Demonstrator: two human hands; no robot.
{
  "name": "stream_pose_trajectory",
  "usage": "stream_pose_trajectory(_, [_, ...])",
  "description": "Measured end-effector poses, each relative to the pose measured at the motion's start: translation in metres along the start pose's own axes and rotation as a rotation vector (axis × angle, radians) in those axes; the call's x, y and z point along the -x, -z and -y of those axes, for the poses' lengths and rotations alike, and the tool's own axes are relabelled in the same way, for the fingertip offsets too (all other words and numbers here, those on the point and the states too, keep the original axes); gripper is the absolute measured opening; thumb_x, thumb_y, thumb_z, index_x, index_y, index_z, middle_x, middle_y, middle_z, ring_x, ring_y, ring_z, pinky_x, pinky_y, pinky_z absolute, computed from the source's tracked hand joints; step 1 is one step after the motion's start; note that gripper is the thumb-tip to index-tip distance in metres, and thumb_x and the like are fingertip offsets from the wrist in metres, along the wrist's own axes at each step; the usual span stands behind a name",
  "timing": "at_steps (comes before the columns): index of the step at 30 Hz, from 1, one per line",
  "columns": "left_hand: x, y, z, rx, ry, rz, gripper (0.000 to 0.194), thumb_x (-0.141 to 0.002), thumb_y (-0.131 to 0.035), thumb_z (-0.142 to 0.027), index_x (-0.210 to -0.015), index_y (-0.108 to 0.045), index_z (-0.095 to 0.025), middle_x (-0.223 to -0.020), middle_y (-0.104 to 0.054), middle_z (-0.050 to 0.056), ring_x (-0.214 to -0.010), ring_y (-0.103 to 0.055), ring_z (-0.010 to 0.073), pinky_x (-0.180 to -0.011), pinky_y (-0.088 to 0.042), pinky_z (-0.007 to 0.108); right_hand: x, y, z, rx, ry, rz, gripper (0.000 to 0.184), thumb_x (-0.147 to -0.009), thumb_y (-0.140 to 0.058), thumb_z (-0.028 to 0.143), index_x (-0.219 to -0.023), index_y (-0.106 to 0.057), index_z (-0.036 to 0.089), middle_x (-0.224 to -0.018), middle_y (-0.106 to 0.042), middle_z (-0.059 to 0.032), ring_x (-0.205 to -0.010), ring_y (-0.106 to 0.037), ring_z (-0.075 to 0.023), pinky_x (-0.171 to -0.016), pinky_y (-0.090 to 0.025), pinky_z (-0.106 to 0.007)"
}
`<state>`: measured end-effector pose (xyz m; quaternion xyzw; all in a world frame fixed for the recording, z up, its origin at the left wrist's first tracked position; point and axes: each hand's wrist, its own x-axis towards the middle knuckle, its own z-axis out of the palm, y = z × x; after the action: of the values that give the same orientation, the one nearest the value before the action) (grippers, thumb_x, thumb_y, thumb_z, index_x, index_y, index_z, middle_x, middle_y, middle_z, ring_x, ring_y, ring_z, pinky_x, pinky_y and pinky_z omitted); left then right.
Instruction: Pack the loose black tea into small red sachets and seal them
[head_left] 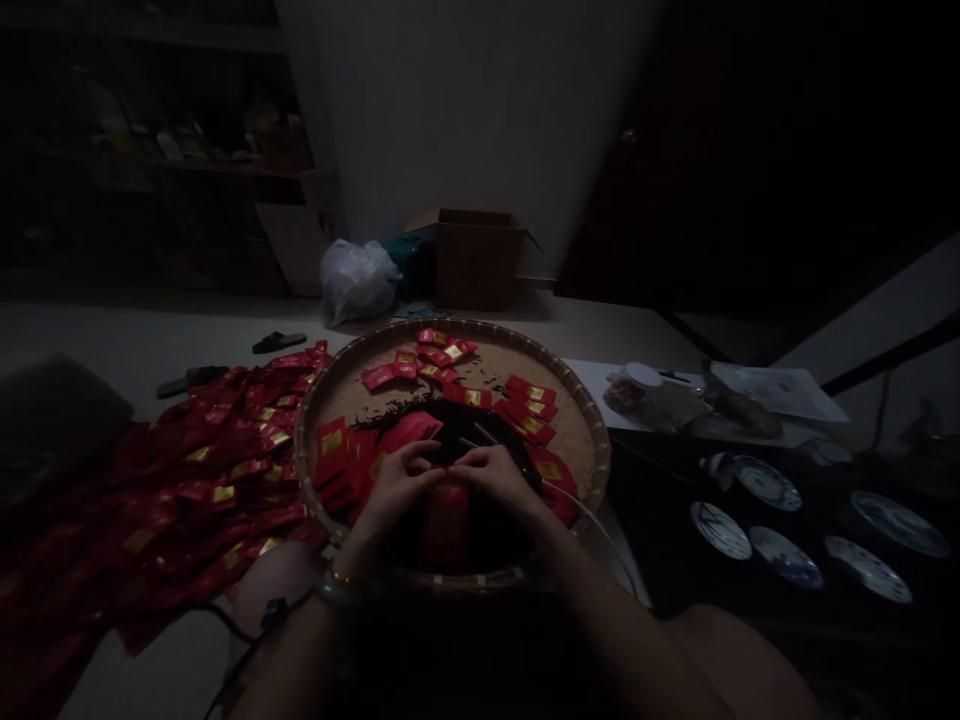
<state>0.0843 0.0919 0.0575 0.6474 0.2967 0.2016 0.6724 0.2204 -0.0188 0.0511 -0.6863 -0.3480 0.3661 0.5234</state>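
Note:
My left hand (pixel 401 482) and my right hand (pixel 495 475) meet over the near part of a round woven bamboo tray (pixel 577 400). Between their pinched fingers hangs a red packet (pixel 447 525) with its top edge gripped from both sides. Dark loose tea leaves (pixel 420 405) lie heaped in the tray. Red packets with gold labels are spread around the heap, among them a stack (pixel 330 455) at the left. Beyond my right hand a slim metal-looking tool (pixel 486 434) shows, and a white cable (pixel 592 515) runs from beside that hand over the rim.
A large pile of red packets (pixel 247 470) covers the floor at left, near dark slippers (pixel 279 342). Behind the tray stand a white plastic bag (pixel 360 280) and an open cardboard box (pixel 480 260). Blue-and-white plates (pixel 786 557) and a lidded jar (pixel 637 385) are at right.

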Motion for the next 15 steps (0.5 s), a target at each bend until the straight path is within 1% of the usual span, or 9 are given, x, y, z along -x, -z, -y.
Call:
stream_pose_trajectory(3, [-0.004,-0.003,0.001,0.037,0.006,-0.010,0.058,-0.050,-0.078,-0.028,-0.104,-0.065,-0.011,-0.052,-0.056,-0.007,-0.049,-0.049,0.0080,-0.053,-0.036,0.020,-0.004,0.001,-0.002,-0.053,-0.033,-0.008,0.024,-0.056,-0.075,0.037,-0.064,-0.072,0.014,-0.055,-0.062,-0.0009,-0.054,-0.053,-0.0130,-0.053,-0.039,-0.024])
stream_pose_trajectory(5, [-0.007,-0.004,0.002,0.044,-0.005,-0.008,0.064,-0.050,-0.079,-0.027,-0.110,-0.063,-0.011,-0.050,-0.053,-0.009,-0.048,-0.048,0.0072,-0.053,-0.035,0.019,-0.006,0.002,-0.003,-0.070,-0.044,-0.006,0.025,-0.056,-0.075,0.037,-0.064,-0.072,0.014,-0.053,-0.060,-0.0001,-0.051,-0.051,-0.0117,-0.052,-0.038,-0.024])
stream_pose_trajectory(7, [-0.007,-0.006,0.002,0.052,0.015,0.002,0.066,-0.051,-0.080,-0.028,-0.112,-0.062,-0.011,-0.049,-0.053,-0.009,-0.048,-0.048,0.0073,-0.053,-0.035,0.019,-0.008,0.003,-0.005,-0.071,-0.035,-0.017,0.025,-0.057,-0.075,0.037,-0.064,-0.072,0.013,-0.053,-0.061,0.0000,-0.051,-0.051,-0.0112,-0.052,-0.038,-0.023])
stream_pose_trajectory(9, [-0.006,-0.007,0.001,0.083,0.078,0.070,0.059,-0.051,-0.081,-0.031,-0.105,-0.066,-0.010,-0.055,-0.059,-0.005,-0.053,-0.053,0.0096,-0.054,-0.038,0.020,-0.010,0.003,-0.006,-0.066,-0.012,-0.036,0.024,-0.058,-0.075,0.036,-0.065,-0.072,0.013,-0.055,-0.062,-0.0006,-0.052,-0.052,-0.0116,-0.053,-0.039,-0.023])
stream_pose_trajectory(11, [-0.003,-0.008,0.001,0.120,0.150,0.165,0.047,-0.053,-0.080,-0.037,-0.090,-0.070,-0.009,-0.065,-0.066,0.002,-0.060,-0.058,0.0131,-0.057,-0.042,0.022,-0.011,0.002,-0.006,-0.065,0.022,-0.053,0.023,-0.058,-0.074,0.035,-0.065,-0.072,0.013,-0.058,-0.064,-0.0012,-0.054,-0.054,-0.0122,-0.055,-0.040,-0.024])
stream_pose_trajectory(12, [-0.002,-0.008,0.000,0.133,0.176,0.192,0.043,-0.053,-0.080,-0.039,-0.083,-0.071,-0.009,-0.068,-0.068,0.004,-0.061,-0.059,0.0141,-0.058,-0.043,0.023,-0.012,0.001,-0.005,-0.067,0.039,-0.058,0.022,-0.058,-0.074,0.034,-0.066,-0.072,0.014,-0.059,-0.065,-0.0015,-0.055,-0.055,-0.0125,-0.056,-0.041,-0.024])
stream_pose_trajectory(13, [-0.001,-0.008,0.000,0.140,0.194,0.200,0.040,-0.054,-0.080,-0.040,-0.077,-0.071,-0.009,-0.068,-0.068,0.004,-0.060,-0.059,0.0142,-0.058,-0.043,0.023,-0.013,0.000,-0.005,-0.070,0.052,-0.060,0.021,-0.058,-0.073,0.034,-0.066,-0.073,0.014,-0.061,-0.066,-0.0017,-0.057,-0.056,-0.0129,-0.057,-0.042,-0.025])
stream_pose_trajectory(15, [0.001,-0.007,0.000,0.147,0.207,0.169,0.037,-0.053,-0.080,-0.040,-0.072,-0.071,-0.010,-0.063,-0.067,0.003,-0.056,-0.057,0.0131,-0.056,-0.042,0.023,-0.014,-0.002,-0.004,-0.074,0.062,-0.062,0.020,-0.058,-0.073,0.033,-0.066,-0.073,0.015,-0.063,-0.068,-0.0023,-0.059,-0.058,-0.0143,-0.060,-0.044,-0.025])
